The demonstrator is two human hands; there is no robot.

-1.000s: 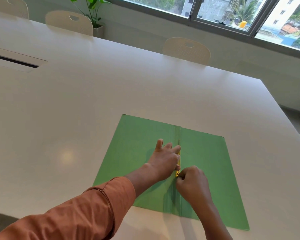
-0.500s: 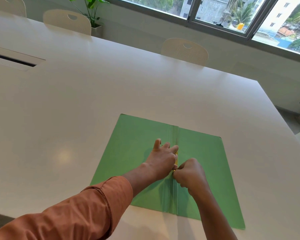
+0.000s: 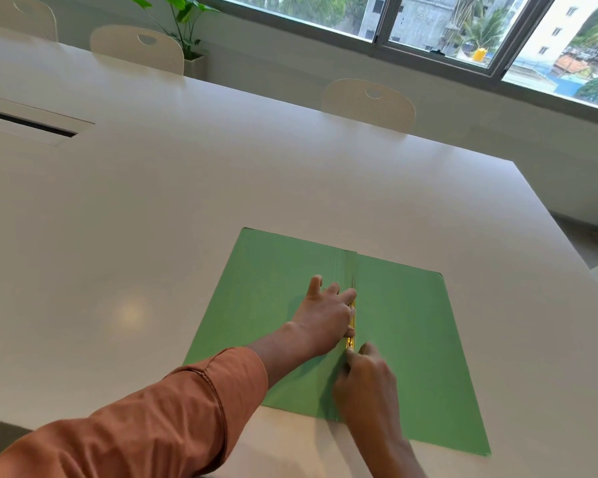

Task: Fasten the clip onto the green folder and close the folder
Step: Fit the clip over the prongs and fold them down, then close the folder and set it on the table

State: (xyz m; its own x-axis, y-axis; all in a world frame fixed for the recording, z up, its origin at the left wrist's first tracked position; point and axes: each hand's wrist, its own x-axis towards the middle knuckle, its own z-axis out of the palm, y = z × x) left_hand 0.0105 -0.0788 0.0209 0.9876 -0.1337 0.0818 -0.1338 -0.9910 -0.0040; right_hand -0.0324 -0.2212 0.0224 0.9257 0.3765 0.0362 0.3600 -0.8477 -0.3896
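**Head view: both my hands at the spine of the open green folder**

Head camera looks down on a white table (image 3: 152,219) where the green folder (image 3: 411,339) lies open and flat, both covers spread, close to the near edge in front of me. Along its centre fold runs the thin gold clip (image 3: 351,322), lying lengthwise on the spine.

My left hand (image 3: 325,315) rests palm-down on the left cover, its fingers stretched out narrow and together, their tips pressing against the clip's side. My rust-coloured sleeve (image 3: 173,408) comes in from the lower left. My right hand (image 3: 366,381) sits just nearer me on the spine, curled, with thumb and forefinger pinched at the clip's near end; it is blurred, so I cannot tell whether they really grip the metal or only touch it.

Beyond the folder the tabletop has a long cable slot (image 3: 28,124) at the left. White chairs (image 3: 370,103) stand along the far side, with a potted plant (image 3: 183,36) and a window (image 3: 463,29) behind them.
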